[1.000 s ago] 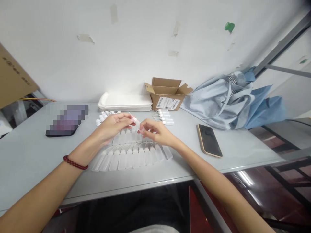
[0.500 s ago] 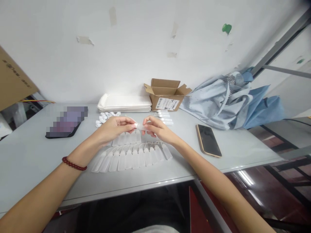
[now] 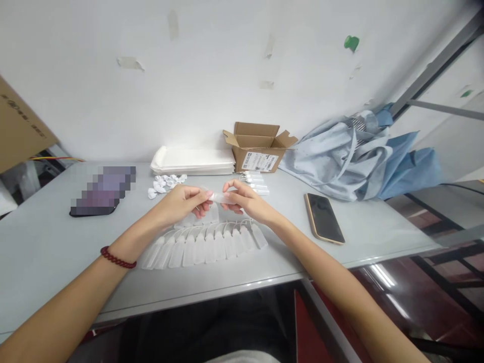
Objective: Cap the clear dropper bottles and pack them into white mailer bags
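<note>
Above the middle of the table, a small translucent plastic bottle (image 3: 222, 198) lies sideways between my hands. My left hand (image 3: 191, 200) pinches its white cap end between thumb and fingers. My right hand (image 3: 242, 197) has its fingers curled around the bottle's body. Below them, a row of similar translucent bottles (image 3: 198, 248) lies side by side, each with a thin white curved piece at its top. A shorter row of bottles (image 3: 206, 218) behind it is partly hidden by my left hand. More bottles (image 3: 259, 189) lie beyond my right hand.
Small white pieces (image 3: 166, 182) are heaped beside a stack of white sheets or envelopes (image 3: 196, 160). An open cardboard box (image 3: 259, 151) stands by the wall. A phone (image 3: 325, 218) lies right, a blurred-out device (image 3: 104, 191) left. Blue fabric (image 3: 340, 156) is piled at the back right.
My left thumb has shifted forward over the cap end, and the left fingers have turned slightly. My right hand stays around the bottle, almost unmoved.
</note>
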Demonstrator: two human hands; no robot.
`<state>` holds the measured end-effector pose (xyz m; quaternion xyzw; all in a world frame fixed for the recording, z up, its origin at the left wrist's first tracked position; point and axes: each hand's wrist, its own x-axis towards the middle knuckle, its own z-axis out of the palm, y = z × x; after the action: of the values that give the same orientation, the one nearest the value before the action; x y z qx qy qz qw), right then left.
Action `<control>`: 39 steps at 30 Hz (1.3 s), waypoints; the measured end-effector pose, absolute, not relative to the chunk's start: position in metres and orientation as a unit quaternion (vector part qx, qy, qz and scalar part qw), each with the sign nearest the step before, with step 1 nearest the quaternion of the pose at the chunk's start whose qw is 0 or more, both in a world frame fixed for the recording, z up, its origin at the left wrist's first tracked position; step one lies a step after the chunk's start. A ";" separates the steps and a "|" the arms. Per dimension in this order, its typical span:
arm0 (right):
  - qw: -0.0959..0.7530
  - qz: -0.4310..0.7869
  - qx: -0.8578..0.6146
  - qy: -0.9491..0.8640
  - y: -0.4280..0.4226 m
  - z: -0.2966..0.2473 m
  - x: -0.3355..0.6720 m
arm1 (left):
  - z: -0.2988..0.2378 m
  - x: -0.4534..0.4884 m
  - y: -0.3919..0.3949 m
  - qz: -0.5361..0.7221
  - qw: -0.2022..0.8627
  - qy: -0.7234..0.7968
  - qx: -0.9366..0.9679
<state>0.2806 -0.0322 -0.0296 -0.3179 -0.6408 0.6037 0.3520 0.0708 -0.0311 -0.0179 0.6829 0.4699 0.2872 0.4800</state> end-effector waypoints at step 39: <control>0.350 0.591 -0.371 -0.625 -0.032 -0.033 0.282 | -0.016 0.075 -0.036 0.282 0.442 0.439 0.730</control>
<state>0.2817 -0.0317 -0.0332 -0.3715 -0.6251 0.5905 0.3501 0.0755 -0.0357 -0.0163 0.7301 0.4387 0.2817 0.4417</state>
